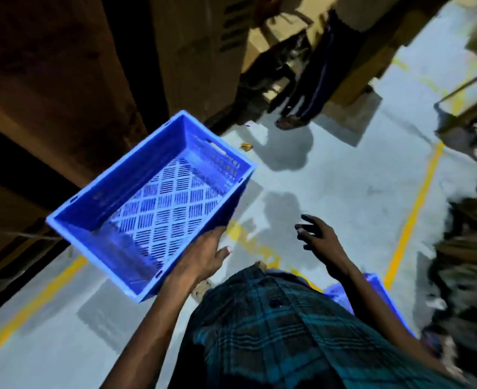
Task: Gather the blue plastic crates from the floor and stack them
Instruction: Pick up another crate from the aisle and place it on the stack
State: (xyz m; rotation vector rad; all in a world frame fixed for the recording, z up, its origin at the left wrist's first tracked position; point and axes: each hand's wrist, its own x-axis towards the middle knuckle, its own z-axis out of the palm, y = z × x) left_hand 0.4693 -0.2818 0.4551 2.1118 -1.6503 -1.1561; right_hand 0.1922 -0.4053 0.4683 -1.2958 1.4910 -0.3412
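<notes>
An empty blue plastic crate [153, 203] with a slotted bottom hangs tilted above the floor, left of centre. My left hand [203, 256] grips its near right wall and carries it. My right hand [316, 234] is out in front to the right, fingers spread, holding nothing. Another blue crate [377, 293] lies low on the right, mostly hidden behind my right forearm and my checked garment.
Tall cardboard boxes [63, 80] line the left side and the back. Another person's legs [304, 88] stand on the pale floor ahead. Yellow lines [411, 214] cross the floor. Dark bundled goods [467, 262] pile up along the right edge.
</notes>
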